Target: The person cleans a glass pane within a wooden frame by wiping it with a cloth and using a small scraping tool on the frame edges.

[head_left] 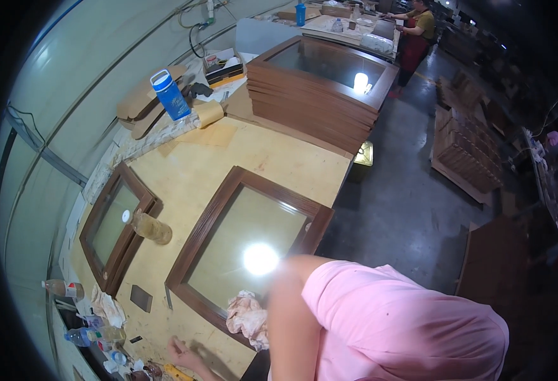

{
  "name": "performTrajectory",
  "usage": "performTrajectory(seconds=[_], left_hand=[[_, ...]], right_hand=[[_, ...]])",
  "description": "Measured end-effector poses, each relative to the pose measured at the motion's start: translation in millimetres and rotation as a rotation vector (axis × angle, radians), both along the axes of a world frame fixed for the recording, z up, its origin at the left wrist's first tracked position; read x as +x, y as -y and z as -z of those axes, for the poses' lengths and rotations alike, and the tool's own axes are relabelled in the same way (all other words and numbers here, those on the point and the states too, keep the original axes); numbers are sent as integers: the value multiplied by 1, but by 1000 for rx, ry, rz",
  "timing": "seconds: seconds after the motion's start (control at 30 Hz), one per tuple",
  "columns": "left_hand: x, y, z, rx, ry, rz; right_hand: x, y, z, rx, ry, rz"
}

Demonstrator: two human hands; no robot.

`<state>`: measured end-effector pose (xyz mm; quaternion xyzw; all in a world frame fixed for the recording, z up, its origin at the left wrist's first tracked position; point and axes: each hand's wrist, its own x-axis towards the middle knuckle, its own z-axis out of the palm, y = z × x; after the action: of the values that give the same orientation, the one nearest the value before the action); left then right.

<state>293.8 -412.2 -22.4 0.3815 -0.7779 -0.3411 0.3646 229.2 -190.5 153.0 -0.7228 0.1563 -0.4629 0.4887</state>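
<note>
A brown wood-framed glass panel (212,238) lies on the pale worktable in front of me, with a bright lamp reflection in its glass. A crumpled whitish rag (248,319) rests at its near edge, beside my bare right forearm. That forearm runs down past the lower edge, so my right hand is out of the picture. Low on the left, my left hand (187,357) hovers over the table with its fingers loosely apart and nothing visible in them. Nearest to it is a yellow-handled tool (178,373). A small dark flat plate (141,298) lies farther up.
Smaller framed panels (91,235) lie at left, beside a bottle of yellowish liquid (152,227). Several bottles (63,289) and rags clutter the left edge. A tall stack of frames (310,114) stands at the back, near a blue jug (171,95). A person (415,38) works beyond.
</note>
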Motion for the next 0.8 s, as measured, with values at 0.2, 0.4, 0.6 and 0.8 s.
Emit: performTrajectory(seconds=[0.2, 0.4, 0.6, 0.8], left_hand=[[18, -4, 3, -10, 75, -34], [24, -14, 2, 83, 6, -51], [34, -13, 23, 9, -8, 5], [31, -25, 29, 165, -41, 10]], right_hand=[[5, 6, -2, 11, 12, -20], [7, 9, -5, 7, 33, -28], [8, 9, -6, 24, 26, -33], [7, 9, -5, 19, 23, -14]])
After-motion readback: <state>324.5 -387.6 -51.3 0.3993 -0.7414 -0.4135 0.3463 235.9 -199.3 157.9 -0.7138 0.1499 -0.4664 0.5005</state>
